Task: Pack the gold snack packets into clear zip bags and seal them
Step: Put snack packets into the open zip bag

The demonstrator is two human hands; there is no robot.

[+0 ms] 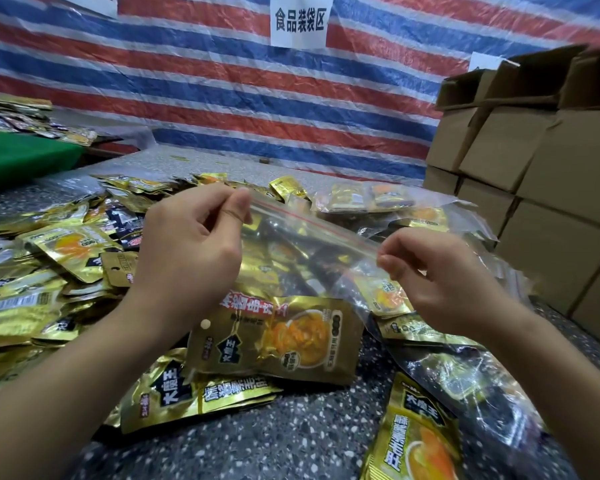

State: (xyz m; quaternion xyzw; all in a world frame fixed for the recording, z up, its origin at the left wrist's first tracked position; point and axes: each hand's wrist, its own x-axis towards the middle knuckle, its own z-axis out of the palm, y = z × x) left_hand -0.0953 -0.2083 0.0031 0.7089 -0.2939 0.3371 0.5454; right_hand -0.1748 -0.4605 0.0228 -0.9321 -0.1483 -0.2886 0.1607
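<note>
Clear plastic fills the middle of the frame: a zip bag [302,251] held up between two hands, its red-lined zip strip [312,221] running from upper left to lower right. The left hand [194,244] pinches the strip's upper left end between thumb and forefinger, the other fingers curled. The right hand [437,275] pinches the lower right end in the same way. Gold snack packets show through the bag's wall, and one gold packet [278,337] with an orange picture lies in its lower part, between the two forearms. Whether the strip is pressed closed along its length cannot be told.

Below and around the bag, the speckled dark tabletop [291,441] carries a loose heap of gold packets [49,271] across the left half of the frame, with more at the bottom centre and bottom right. A filled clear bag [368,197] of packets lies beyond the hands, right of centre, and another crinkled filled bag [465,386] lies at lower right under the right forearm. Stacked cardboard boxes [534,161] stand at the right edge. A red, white and blue striped tarp [222,98] hangs behind, bearing a white paper sign [300,20] with black characters at top centre. A green surface [21,157] sits at the left edge.
</note>
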